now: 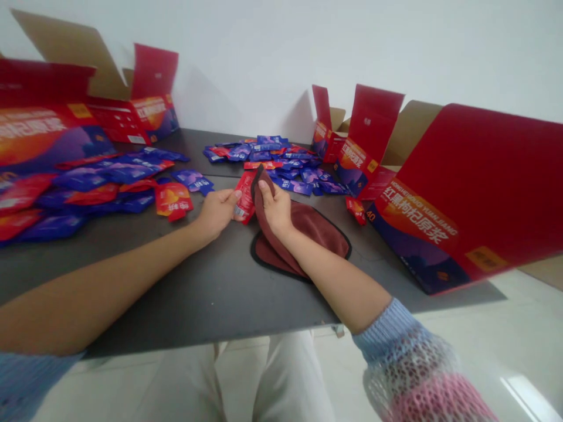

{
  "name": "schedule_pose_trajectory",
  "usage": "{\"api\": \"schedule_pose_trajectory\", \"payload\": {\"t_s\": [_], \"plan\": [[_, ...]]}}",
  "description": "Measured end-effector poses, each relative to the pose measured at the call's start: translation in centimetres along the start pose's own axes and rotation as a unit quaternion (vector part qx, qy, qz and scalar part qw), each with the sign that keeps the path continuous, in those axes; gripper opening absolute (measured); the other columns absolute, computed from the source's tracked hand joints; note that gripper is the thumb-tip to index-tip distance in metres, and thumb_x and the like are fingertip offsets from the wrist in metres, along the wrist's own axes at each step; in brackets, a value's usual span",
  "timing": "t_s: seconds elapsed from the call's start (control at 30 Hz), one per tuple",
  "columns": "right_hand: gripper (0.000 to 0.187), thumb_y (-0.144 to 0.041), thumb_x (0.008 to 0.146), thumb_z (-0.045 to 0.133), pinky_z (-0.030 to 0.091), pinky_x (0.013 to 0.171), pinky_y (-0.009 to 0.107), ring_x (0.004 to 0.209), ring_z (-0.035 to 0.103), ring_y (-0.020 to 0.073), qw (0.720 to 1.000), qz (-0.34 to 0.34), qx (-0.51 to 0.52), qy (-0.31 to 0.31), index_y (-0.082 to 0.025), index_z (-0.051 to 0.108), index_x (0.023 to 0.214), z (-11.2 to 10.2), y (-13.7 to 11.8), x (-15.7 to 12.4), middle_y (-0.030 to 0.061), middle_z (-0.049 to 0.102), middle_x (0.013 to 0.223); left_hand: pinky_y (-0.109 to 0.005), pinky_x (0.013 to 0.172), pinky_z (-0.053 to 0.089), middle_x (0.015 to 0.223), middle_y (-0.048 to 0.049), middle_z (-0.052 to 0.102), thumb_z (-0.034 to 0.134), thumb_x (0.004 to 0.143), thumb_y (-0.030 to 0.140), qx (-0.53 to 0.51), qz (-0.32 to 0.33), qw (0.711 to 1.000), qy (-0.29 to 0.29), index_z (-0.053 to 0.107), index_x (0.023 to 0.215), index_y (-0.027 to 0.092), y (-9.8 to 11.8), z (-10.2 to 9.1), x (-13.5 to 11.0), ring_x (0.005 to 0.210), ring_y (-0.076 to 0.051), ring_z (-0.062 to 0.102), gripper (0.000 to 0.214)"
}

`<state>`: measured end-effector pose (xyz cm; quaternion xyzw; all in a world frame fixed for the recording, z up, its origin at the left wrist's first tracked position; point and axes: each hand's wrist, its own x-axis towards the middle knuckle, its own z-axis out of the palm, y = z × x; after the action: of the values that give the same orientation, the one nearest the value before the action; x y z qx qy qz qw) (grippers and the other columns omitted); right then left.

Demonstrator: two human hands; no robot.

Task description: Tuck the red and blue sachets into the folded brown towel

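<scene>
My left hand (216,211) pinches a small red sachet (244,196) near the middle of the dark table (211,293). My right hand (275,206) grips a lifted corner of a dark red cloth (316,231); that corner lies against the sachet. The rest of the cloth lies flat on the table under my right wrist. Both hands are closed on what they hold.
Several purple and red sachets are heaped at the left (88,187) and at the back centre (277,161). One loose red sachet (356,210) lies right of the cloth. Open red cartons stand at the far left (48,129), back left (152,114), back right (352,152) and right (466,199).
</scene>
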<state>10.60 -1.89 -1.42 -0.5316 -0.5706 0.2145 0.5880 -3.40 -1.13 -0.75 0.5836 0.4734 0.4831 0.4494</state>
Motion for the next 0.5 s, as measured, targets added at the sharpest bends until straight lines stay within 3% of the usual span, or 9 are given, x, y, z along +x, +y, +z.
{"api": "schedule_pose_trajectory", "payload": {"t_s": [0.13,0.27,0.43,0.5], "plan": [[0.047,-0.056,0.095,0.042,0.05,0.08,0.031,0.09,0.068,0.0215,1.0,-0.02,-0.004,-0.012,-0.019,0.071,0.103,-0.24,0.19,-0.12,0.0073,0.075,0.097,-0.02,0.045,0.048,0.063,0.0003,0.061,0.054,0.09,0.03,-0.023,-0.001,0.999,0.033,0.063,0.077,0.015,0.2,0.21,-0.04,0.048,-0.01,0.052,0.022],[0.046,-0.058,0.093,0.045,0.05,0.079,0.031,0.087,0.068,0.0224,0.997,-0.025,-0.06,-0.039,-0.02,0.07,0.096,-0.44,0.07,-0.33,0.0076,0.075,0.092,-0.02,0.042,0.042,0.057,0.0008,0.057,0.052,0.09,0.032,-0.004,0.023,1.0,0.017,0.059,0.072,0.016,-0.12,0.01,0.07,0.043,-0.01,0.049,0.025],[0.041,-0.052,0.092,0.047,0.047,0.072,0.029,0.077,0.065,0.0206,0.997,-0.004,-0.072,-0.04,-0.018,0.067,0.081,-0.9,0.0,0.05,0.0064,0.071,0.08,-0.021,0.039,0.029,0.042,0.0035,0.045,0.047,0.093,0.035,0.16,0.082,0.983,-0.03,0.048,0.062,0.02,0.0,-0.5,0.02,0.034,-0.011,0.042,0.034],[0.041,-0.049,0.092,0.046,0.044,0.066,0.027,0.069,0.061,0.0185,0.997,0.022,-0.073,-0.031,-0.018,0.063,0.071,-1.02,0.07,0.3,0.0039,0.066,0.069,-0.021,0.043,0.032,0.043,0.0022,0.049,0.045,0.093,0.033,0.229,0.115,0.966,-0.042,0.049,0.063,0.02,0.27,-0.53,-0.16,0.038,-0.012,0.046,0.033]]}}
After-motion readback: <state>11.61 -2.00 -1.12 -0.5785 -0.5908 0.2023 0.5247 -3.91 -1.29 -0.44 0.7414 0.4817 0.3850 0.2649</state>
